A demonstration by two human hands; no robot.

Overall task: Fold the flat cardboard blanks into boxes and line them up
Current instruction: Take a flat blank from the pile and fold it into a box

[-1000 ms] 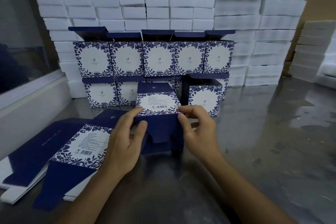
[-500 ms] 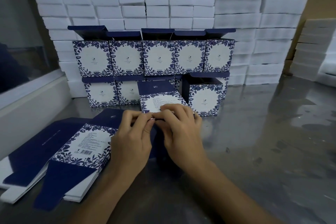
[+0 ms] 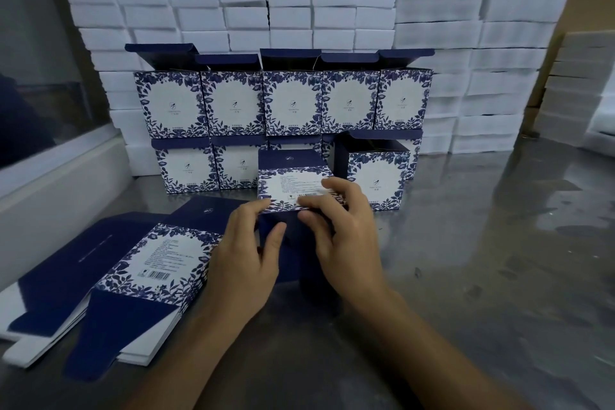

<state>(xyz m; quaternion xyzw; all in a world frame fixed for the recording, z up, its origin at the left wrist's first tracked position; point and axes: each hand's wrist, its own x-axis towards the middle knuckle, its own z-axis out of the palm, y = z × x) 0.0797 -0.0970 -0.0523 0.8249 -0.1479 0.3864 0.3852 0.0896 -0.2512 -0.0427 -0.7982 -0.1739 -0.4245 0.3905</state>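
Hands spread apart since before, left hand [image 3: 246, 253] and right hand [image 3: 346, 230] fingers curled gripping half-folded box [image 3: 293, 183]

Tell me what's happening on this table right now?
A person is folding a box from a flat blank on a metal table. The left hand and right hand both grip it at its near edge, working the dark blue flaps. A pile of flat blanks lies to the left. Behind, finished boxes stand in two stacked rows with lids open, in front of white foam blocks.
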